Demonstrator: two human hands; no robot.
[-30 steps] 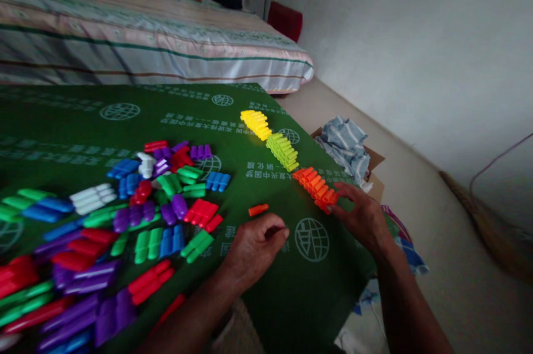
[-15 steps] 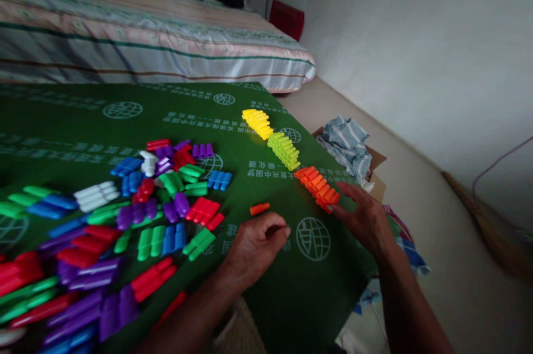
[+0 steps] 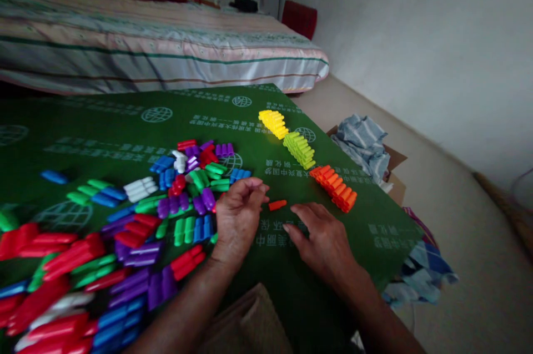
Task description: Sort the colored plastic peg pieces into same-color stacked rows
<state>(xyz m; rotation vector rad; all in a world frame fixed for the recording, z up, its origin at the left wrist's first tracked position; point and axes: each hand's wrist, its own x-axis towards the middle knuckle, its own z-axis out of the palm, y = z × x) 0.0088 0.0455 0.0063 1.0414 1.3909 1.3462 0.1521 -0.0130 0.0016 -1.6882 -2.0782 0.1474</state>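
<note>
A green printed cloth [image 3: 125, 132] covers the table. My left hand [image 3: 238, 216] rests on it at the edge of a heap of coloured plastic pieces [image 3: 137, 221], fingers curled with the tips together; nothing shows in them. My right hand [image 3: 320, 237] lies palm down on the cloth with its fingers spread, just right of a single loose orange piece [image 3: 277, 205]. Beyond it runs a diagonal line of packed rows: orange [image 3: 335, 188], green [image 3: 300, 150] and yellow [image 3: 273, 123].
A bed [image 3: 145, 49] with striped covers stands behind the table. To the right, off the table's edge, a cardboard box holds striped cloth [image 3: 366, 140]. More cloth [image 3: 425, 276] lies on the floor. A red object [image 3: 298, 18] stands by the wall.
My right hand has left the orange row and moved left to beside the loose orange piece. My left hand has moved up toward the heap. The camera has shifted left.
</note>
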